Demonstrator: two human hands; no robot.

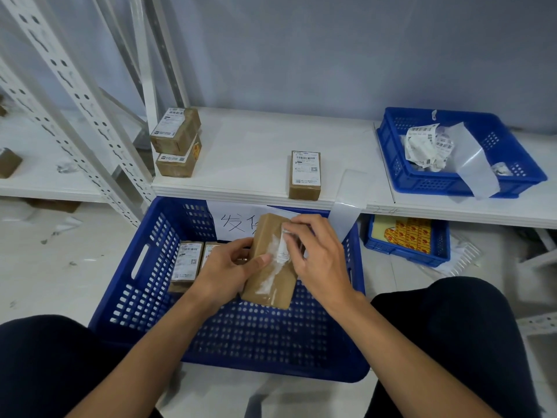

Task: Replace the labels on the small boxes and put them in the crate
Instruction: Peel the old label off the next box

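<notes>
My left hand (229, 267) grips a small brown cardboard box (268, 282) from its left side, thumb on the top face, above the big blue crate (126, 297). White label residue streaks the box top. My right hand (316, 257) pinches a partly peeled white label (283, 251) at the box's right edge. Two labelled boxes (188, 260) lie inside the crate at its far left. On the white shelf (256, 146) stand one labelled box (304, 175) and a stack of two boxes (177, 143).
A smaller blue crate (494, 143) with crumpled labels and backing paper sits on the shelf at right. Another blue bin (404, 239) with yellow and red stickers stands on the floor beneath. Shelf uprights (75, 110) rise at left. My knees flank the big crate.
</notes>
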